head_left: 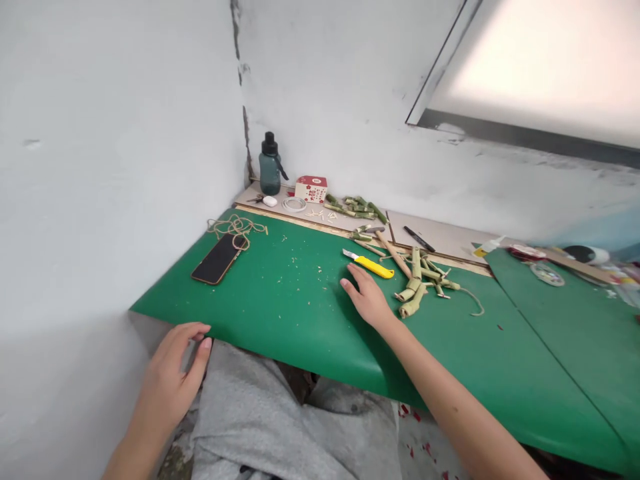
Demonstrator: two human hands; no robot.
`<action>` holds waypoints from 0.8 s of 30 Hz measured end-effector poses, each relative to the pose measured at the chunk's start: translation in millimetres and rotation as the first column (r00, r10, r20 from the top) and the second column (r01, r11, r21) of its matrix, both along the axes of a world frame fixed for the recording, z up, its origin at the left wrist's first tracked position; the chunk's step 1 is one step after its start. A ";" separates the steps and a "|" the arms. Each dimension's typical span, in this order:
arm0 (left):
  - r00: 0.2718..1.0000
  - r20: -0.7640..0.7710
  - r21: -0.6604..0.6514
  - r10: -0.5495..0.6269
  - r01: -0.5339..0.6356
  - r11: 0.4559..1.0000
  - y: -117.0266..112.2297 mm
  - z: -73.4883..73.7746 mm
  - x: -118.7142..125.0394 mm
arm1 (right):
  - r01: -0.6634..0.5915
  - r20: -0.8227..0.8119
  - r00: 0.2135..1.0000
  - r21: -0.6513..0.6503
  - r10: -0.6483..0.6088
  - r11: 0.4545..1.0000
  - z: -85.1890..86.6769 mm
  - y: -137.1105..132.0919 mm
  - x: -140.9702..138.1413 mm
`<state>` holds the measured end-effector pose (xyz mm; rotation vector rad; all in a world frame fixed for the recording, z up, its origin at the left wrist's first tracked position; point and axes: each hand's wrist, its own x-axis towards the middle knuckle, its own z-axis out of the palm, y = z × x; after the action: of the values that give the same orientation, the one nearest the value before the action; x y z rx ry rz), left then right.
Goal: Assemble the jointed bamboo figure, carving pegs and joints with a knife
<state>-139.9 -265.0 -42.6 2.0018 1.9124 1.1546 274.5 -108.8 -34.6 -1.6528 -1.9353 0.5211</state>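
Observation:
My right hand lies flat and open on the green mat, fingers stretched toward a yellow utility knife just beyond the fingertips, not touching it. To its right sits a pile of cut green bamboo pieces with a wooden stick. My left hand hovers below the mat's near left edge, fingers loosely curled, holding nothing, above grey cloth on my lap.
A black phone and tangled twine lie at the mat's left. At the back stand a dark bottle, a red-white box, more bamboo bits and a pen. White walls close in on the left and behind.

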 end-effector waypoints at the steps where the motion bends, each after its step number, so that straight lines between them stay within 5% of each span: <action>1: 1.000 0.001 0.004 0.006 -0.006 1.000 -2.2 -1.1 -3.6 | 0.019 -0.013 1.000 0.013 -0.019 1.000 -2.9 10.3 2.4; 10: 0.999 -0.024 -0.065 0.021 -0.022 0.998 -14.2 -22.4 -22.2 | 0.082 -0.077 0.994 0.050 -0.078 0.995 -2.4 59.1 27.5; 15: 1.000 -0.002 -0.081 -0.022 0.022 0.997 -6.0 -17.2 -10.5 | -0.103 -0.120 0.987 0.017 0.104 0.995 -7.8 40.7 -34.5; 19: 0.999 0.022 -0.056 -0.036 0.037 0.998 -2.1 -6.9 -1.0 | -0.389 -0.225 0.899 -0.021 0.375 0.921 -4.1 31.2 -90.1; 24: 0.999 -0.016 -0.025 0.036 -0.036 0.999 -15.4 -0.8 -11.0 | -0.250 -0.292 0.925 0.019 0.245 0.968 8.4 103.8 -92.2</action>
<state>-150.9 -280.4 -43.4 1.9771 1.9677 1.1212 182.3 -5.0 -26.2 -1.2617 -1.9259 0.8350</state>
